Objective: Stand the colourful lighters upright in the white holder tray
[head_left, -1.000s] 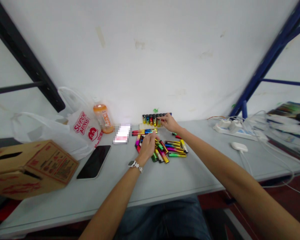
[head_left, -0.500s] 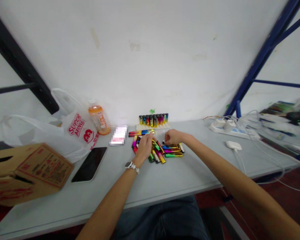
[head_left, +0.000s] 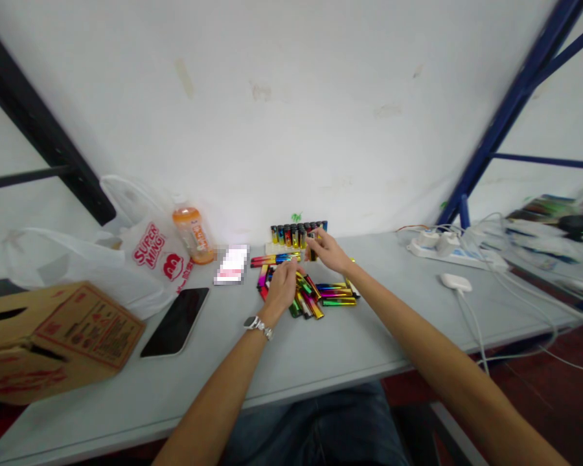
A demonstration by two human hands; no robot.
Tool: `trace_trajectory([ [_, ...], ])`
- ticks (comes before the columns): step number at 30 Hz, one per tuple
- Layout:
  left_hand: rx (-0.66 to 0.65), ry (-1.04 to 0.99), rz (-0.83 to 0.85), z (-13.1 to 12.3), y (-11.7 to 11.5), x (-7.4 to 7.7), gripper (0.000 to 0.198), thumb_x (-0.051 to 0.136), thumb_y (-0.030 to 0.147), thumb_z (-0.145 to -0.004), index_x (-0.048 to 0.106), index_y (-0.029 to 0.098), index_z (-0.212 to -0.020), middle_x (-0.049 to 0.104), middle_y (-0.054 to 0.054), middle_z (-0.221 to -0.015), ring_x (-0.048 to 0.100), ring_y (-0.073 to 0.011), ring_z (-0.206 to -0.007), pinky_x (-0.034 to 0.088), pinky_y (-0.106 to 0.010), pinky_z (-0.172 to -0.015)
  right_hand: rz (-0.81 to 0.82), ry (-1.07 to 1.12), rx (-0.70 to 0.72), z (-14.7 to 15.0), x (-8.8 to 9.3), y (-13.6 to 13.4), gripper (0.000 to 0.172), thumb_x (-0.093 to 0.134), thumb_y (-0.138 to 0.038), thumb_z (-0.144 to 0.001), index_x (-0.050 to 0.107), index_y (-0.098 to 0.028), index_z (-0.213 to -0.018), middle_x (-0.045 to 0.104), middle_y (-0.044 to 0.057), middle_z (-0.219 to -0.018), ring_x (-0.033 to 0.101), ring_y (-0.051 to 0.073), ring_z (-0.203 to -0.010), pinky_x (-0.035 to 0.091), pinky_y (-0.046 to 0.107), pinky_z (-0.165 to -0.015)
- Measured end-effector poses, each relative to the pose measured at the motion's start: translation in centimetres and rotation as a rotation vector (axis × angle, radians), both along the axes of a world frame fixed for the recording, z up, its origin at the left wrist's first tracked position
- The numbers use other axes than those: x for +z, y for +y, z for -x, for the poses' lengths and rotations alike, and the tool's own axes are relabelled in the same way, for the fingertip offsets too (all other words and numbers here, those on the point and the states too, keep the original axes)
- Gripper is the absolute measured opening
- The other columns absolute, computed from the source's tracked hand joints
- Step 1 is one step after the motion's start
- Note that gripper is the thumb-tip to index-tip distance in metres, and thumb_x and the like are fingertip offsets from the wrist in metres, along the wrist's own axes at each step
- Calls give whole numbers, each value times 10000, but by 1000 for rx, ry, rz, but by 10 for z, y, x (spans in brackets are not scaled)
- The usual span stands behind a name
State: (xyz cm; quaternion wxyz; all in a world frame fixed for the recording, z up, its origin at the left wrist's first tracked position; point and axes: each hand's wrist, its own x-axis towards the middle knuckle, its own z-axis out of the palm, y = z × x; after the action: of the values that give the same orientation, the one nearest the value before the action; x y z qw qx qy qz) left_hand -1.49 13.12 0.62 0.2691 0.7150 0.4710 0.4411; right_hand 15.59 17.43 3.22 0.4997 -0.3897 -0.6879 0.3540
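Note:
Several shiny multicoloured lighters (head_left: 339, 292) lie in a loose pile on the grey table. Behind them, a row of upright lighters (head_left: 287, 234) stands in a pale holder (head_left: 274, 248) against the wall. My right hand (head_left: 331, 251) is closed on a lighter (head_left: 313, 251), held upright just in front of the row's right part. Over the pile's left side rests my left hand (head_left: 284, 285), its fingers drawn together. Whatever is between those fingers is hidden. A few lighters (head_left: 267, 260) lie side by side just beyond the left hand.
Left of the pile are a blurred-out card (head_left: 231, 264), an orange drink bottle (head_left: 194, 234), a dark phone (head_left: 175, 322), a white plastic bag (head_left: 140, 259) and a cardboard box (head_left: 63, 336). On the right are a power strip (head_left: 466, 255), a white charger (head_left: 455, 282) and cables.
My right hand has risen from the pile's right side to the holder, with a lighter now showing upright in its fingers. The left hand has stayed nearly in place.

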Motion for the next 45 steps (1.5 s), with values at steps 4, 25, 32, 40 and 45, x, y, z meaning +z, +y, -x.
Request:
trace_trajectory([
  [4,2,0,10,0,0,1,641,203,555,-1008,674,201,-756,692,-52,-880,613,-209,-901,454,-365,-929,151,420,-69,22,0,-12,395,600,-586,-817,445,-267,-990,511,-107,-574,412,75,-399,267,170,-386],
  [25,-6,19,14,-2,0,-1,613,206,538,-1011,651,203,-753,694,-65,-882,621,-221,-915,452,-375,-946,45,203,-443,39,-35,-23,342,431,-394,-844,393,-226,-549,387,-49,-481,356,114,-507,272,266,-509],
  [32,-8,14,3,-2,0,0,632,203,564,-1006,661,203,-762,694,-65,-882,618,-217,-911,457,-369,-941,44,176,-424,40,-37,-25,355,422,-391,-858,371,-233,-545,379,-43,-496,354,121,-522,282,266,-515],
  [40,1,34,-10,-2,-1,1,623,203,542,-1013,657,202,-755,691,-58,-878,613,-211,-903,467,-354,-923,62,319,-288,39,-26,-43,579,414,-687,-894,393,-228,-542,328,-37,-484,326,119,-487,286,274,-485],
  [45,4,31,-7,-3,-3,2,619,209,541,-1013,652,200,-747,688,-58,-878,612,-210,-902,469,-347,-912,44,342,-280,39,-26,-44,587,428,-705,-882,406,-227,-541,336,-32,-489,334,121,-492,280,276,-485],
])
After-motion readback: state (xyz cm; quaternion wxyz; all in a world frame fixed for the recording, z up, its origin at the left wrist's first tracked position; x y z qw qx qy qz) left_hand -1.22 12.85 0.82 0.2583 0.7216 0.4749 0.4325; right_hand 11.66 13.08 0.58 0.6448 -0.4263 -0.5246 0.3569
